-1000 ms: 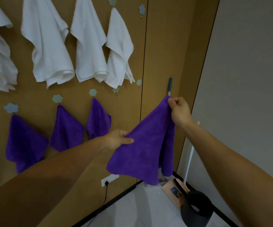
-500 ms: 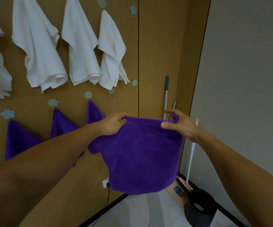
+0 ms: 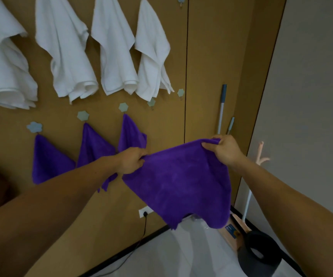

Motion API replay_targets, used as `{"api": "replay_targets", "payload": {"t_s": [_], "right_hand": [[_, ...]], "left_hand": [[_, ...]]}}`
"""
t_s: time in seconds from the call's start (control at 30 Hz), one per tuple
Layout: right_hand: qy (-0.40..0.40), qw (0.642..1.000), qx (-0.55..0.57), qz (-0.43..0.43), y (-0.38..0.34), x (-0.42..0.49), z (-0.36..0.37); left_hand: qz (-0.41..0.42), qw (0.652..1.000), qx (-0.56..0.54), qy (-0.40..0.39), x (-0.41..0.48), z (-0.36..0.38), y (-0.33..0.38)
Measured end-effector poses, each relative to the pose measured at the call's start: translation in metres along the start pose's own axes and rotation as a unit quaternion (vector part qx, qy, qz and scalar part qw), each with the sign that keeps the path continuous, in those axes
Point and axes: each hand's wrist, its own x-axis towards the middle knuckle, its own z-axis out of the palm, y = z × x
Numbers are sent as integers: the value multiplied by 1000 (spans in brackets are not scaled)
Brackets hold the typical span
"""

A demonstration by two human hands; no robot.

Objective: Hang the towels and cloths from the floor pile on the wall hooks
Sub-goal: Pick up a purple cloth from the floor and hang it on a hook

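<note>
Across mid-frame the purple cloth [image 3: 181,180] hangs spread between left hand [image 3: 131,160] and right hand [image 3: 224,149], each pinching a top corner. Probably held so to offer one corner to the bare hook [image 3: 180,92] above

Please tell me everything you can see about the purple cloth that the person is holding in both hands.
The purple cloth looks like soft, fuzzy microfibre, plain in colour. It is spread open in the air before the brown wall, not yet on a hook. The left hand grips the top edge at one end and the right hand at the other, slightly higher. The rest hangs loose.
</note>
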Motion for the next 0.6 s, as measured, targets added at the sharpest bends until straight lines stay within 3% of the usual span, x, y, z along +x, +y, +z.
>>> {"api": "replay_targets", "payload": {"t_s": [0.23, 0.37, 0.47, 0.6], "right_hand": [[9, 999, -33, -24, -9, 30, 46], [48, 996, 68, 8, -28, 52, 71], [4, 997, 80, 22, -36, 66, 93], [-78, 995, 45, 47, -39, 79, 113]], "left_hand": [[-74, 971, -106, 200, 25, -7, -29], [-74, 931, -221, 281, 47, -12, -48], [-49, 926, -268, 263, 61, -16, -74], [-6, 940, -300, 161, 68, -22, -106]]}}
